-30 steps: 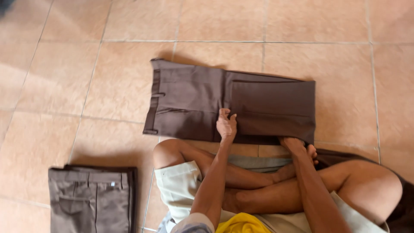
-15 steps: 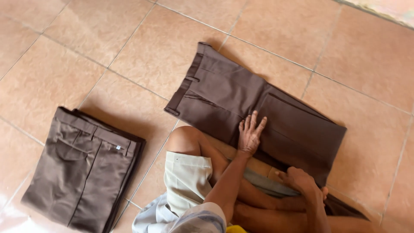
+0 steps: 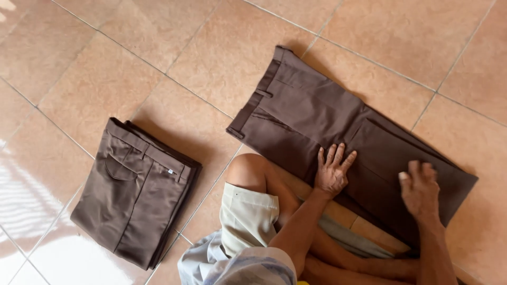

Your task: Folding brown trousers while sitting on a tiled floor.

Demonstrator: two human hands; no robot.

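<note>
— Where are the dark brown trousers (image 3: 338, 132) lying?

— Flat on the tiled floor (image 3: 105, 63), folded lengthwise, running on a slant. The waistband end, with its belt loops, is the end farthest from the person; the leg end reaches toward the right edge of the view. The near long edge of the trousers lies just beside the person's bent knee (image 3: 248, 171).

— And the left hand (image 3: 332, 171)?

— It rests palm down on the trousers, about midway along them, close to their near edge. The fingers are spread wide and straight, pressing on the cloth; it grips nothing.

— The right hand (image 3: 420, 190)?

— Also on the trousers, further toward the leg end than the left. Its fingers are bent a little, fingertips touching the fabric. It lies on top of the cloth, open; I cannot see any fold pinched in it.

— Anything else near the trousers?

— A second pair of folded brown trousers (image 3: 134, 192), a lighter grey-brown, lies well apart from the dark pair, on the far side of the knee. It is folded into a compact stack with a back pocket and waistband showing. The person sits cross-legged on the floor in pale shorts (image 3: 245, 214), forearms stretched out over the legs to the dark trousers.
</note>
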